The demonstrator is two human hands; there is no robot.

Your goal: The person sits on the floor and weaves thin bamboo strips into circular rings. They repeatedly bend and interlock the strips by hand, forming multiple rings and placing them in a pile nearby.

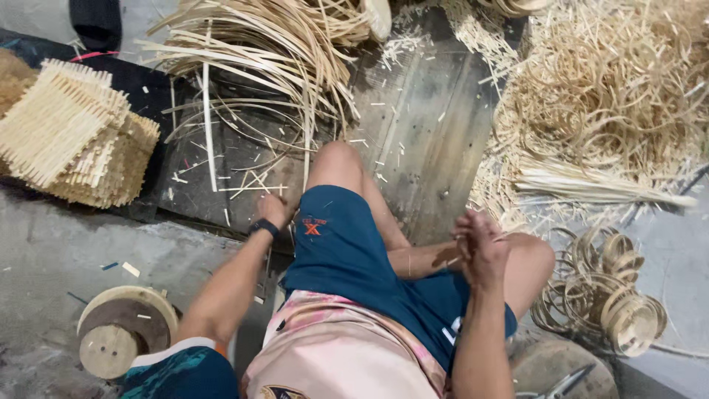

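I sit on the floor with my legs crossed, in blue shorts. My left hand [272, 209], with a black watch at the wrist, reaches down to the dark wooden board [421, 125] by my left knee, among thin bamboo strips [251, 177]; whether it grips one is hidden. My right hand [478, 244] hovers over my right knee, blurred, fingers curled close together, nothing clearly seen in it. A bundle of long bamboo strips [266, 52] fans out on the board ahead.
A stack of woven bamboo mats [74, 137] lies at the left. Shavings and curled strips [613, 96] cover the right. Coiled bamboo rings [613, 295] sit by my right knee. A round wooden form [122, 329] lies lower left.
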